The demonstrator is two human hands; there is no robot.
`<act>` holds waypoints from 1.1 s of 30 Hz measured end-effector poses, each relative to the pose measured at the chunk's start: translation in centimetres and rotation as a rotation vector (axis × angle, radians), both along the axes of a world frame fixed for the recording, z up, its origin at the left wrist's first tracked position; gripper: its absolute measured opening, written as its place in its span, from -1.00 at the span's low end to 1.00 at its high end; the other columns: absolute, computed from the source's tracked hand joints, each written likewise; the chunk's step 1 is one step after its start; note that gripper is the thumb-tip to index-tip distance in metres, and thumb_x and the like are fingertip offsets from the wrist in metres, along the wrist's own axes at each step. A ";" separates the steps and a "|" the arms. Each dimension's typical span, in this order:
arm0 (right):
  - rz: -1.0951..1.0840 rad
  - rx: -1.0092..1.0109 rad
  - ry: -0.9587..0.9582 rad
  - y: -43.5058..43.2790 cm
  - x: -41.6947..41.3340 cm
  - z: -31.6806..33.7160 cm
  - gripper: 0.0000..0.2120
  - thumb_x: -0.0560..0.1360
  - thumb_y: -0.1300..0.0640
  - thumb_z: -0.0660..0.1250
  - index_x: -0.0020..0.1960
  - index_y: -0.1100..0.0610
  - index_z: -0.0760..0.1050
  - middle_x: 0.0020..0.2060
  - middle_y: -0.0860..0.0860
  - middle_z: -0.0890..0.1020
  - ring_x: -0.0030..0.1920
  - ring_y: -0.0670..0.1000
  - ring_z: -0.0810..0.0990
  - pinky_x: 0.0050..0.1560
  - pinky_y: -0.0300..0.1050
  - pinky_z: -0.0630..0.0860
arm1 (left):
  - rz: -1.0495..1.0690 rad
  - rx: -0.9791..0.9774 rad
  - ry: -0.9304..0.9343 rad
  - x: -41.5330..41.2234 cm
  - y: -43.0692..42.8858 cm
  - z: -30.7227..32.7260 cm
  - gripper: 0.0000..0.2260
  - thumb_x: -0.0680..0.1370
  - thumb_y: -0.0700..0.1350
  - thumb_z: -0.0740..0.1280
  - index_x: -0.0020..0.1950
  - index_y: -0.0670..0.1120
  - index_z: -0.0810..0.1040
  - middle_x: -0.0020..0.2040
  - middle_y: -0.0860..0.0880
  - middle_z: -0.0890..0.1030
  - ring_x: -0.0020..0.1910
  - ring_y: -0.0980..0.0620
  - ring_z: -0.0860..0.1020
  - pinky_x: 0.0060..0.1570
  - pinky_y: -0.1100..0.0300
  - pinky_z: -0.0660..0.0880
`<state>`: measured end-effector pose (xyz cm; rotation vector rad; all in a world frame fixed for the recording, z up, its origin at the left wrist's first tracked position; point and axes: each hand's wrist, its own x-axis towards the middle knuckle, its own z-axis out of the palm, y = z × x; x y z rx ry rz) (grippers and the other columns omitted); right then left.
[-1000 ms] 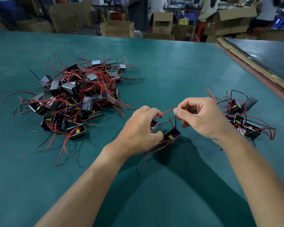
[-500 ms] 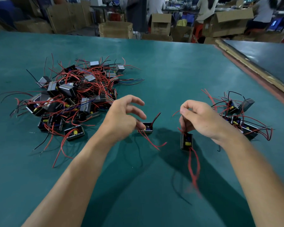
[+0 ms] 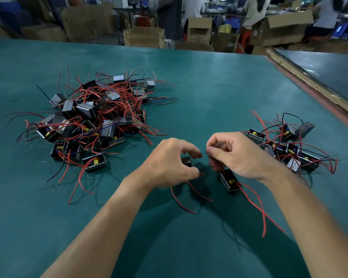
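Since half a second ago my hands are drawing closer: my left hand (image 3: 169,164) is now curling round the first module (image 3: 186,161) on the green bench (image 3: 209,87), my right hand (image 3: 241,155) pinching the second module (image 3: 229,180) by its leads. I am probably separating units; next, laying this one on the small pile (image 3: 289,147) without snagging. Cardboard boxes (image 3: 145,37) are crowding the room behind.

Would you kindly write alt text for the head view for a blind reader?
Left hand grips a small black module, right hand holds a second module, at a green table. Large tangled pile of wired modules left, smaller pile right.
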<state>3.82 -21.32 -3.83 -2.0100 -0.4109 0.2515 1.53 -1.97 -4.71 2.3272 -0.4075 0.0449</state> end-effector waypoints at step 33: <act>-0.050 0.000 -0.221 0.2 0.1 0.2 -0.86 0.51 0.18 0.43 -0.23 0.14 0.62 -0.35 0.12 0.67 -0.29 0.21 0.63 -0.14 0.19 0.61 | 0.021 -0.376 0.036 0.7 0.0 -0.3 -0.85 0.35 -0.22 0.59 -0.28 -0.08 0.63 -0.33 -0.03 0.68 -0.36 0.08 0.57 -0.21 -0.02 0.61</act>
